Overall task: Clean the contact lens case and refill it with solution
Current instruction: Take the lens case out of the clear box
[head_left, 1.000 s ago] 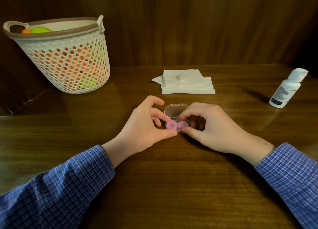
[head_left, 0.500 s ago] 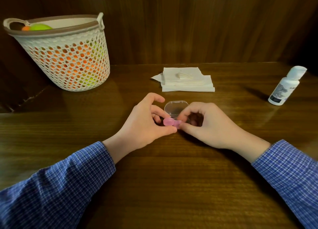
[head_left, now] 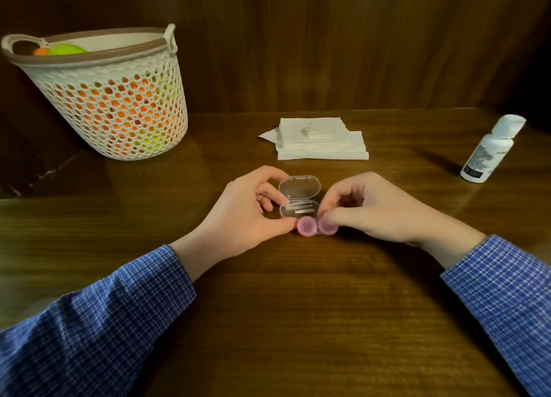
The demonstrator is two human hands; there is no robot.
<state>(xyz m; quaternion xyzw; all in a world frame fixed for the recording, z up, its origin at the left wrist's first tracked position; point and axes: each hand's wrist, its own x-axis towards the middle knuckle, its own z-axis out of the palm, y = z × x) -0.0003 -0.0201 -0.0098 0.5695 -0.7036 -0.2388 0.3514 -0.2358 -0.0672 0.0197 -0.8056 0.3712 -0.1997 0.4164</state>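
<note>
Both hands are pinching the pink lens case: left hand [head_left: 238, 214], right hand [head_left: 378, 208], case [head_left: 314, 226], mid-tabletop. Probably unscrewing caps next; the solution bottle [head_left: 489, 150] is waiting near the right edge.

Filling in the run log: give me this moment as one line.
stage: lens case out of box | left hand: steadies pink lens case | right hand: grips its right cap | clear box: open | solution bottle: untouched

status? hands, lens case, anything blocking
Left hand and right hand both pinching pink twin-cup lens case, out of open clear plastic box. White solution bottle untouched, far right. Nothing blocking.
</note>
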